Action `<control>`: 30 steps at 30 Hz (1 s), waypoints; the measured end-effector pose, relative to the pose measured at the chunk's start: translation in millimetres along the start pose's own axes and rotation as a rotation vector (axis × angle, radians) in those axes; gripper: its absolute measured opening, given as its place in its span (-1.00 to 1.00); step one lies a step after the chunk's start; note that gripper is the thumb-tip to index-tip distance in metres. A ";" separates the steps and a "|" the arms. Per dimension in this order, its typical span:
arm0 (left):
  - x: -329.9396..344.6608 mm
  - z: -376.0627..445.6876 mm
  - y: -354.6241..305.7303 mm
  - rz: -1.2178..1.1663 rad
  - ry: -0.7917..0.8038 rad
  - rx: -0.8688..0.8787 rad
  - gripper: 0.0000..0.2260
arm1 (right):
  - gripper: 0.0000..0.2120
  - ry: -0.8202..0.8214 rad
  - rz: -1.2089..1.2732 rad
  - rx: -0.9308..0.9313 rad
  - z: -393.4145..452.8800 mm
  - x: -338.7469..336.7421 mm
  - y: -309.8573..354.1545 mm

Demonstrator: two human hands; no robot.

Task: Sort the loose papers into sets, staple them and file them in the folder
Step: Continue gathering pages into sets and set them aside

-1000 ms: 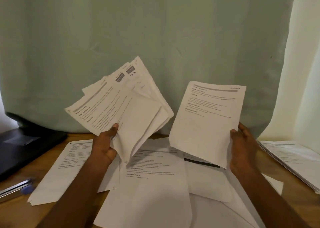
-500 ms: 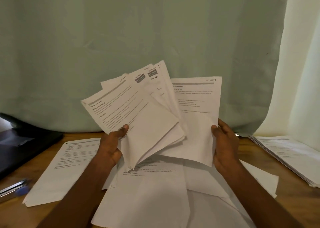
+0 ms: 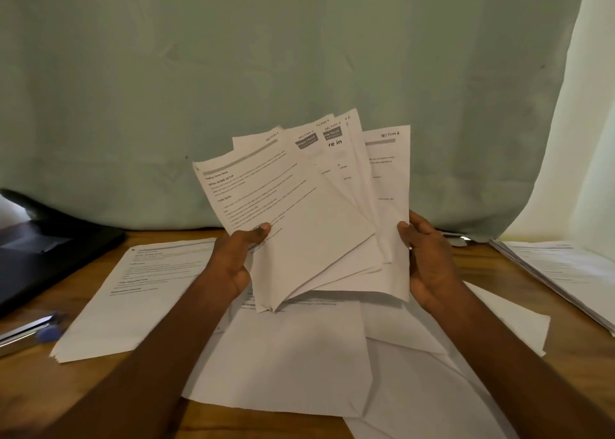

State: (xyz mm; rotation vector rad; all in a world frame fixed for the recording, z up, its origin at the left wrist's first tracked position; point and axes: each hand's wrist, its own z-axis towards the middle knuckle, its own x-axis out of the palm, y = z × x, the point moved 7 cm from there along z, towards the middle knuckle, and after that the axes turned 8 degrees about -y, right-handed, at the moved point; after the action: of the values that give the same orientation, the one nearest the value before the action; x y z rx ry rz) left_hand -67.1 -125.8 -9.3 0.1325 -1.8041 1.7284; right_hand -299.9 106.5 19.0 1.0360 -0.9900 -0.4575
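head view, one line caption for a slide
Left hand and right hand hold a fan of section sheets above loose papers.

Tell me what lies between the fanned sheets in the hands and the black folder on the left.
Nothing blocks the way. The fanned sheets, held up by left hand and right hand, are above the table; only a flat paper pile lies before the black folder.

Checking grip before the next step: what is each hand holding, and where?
Left hand pinches the fanned sheets near their lower left corner. Right hand holds the Section 6 sheet by its right edge.
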 end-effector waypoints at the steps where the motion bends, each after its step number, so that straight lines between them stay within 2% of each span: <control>1: -0.3 0.9 -0.7 0.001 -0.005 -0.001 -0.41 | -0.68 0.009 0.000 0.001 -1.4 1.2 -0.7; 10: 8.8 -1.6 1.4 -0.047 0.077 -0.035 -0.43 | -0.64 0.084 0.024 0.038 -5.9 10.6 -5.2; 20: 6.2 0.0 -2.0 0.009 0.075 0.023 -0.45 | -0.64 0.149 0.042 0.109 -9.3 13.9 -9.0; 23: 5.4 1.7 -7.4 0.038 0.081 0.050 -0.42 | -0.66 0.138 0.029 0.084 -8.1 12.8 -8.4; 30: 5.1 -1.6 -25.4 0.132 0.048 0.189 -0.52 | -0.69 0.079 0.074 0.052 -9.8 13.6 -6.9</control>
State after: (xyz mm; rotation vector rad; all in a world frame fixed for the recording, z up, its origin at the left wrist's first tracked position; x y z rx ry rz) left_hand -58.3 -126.0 15.1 0.0506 -1.6443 1.9774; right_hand -283.8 98.3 17.7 1.0530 -0.9706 -0.3294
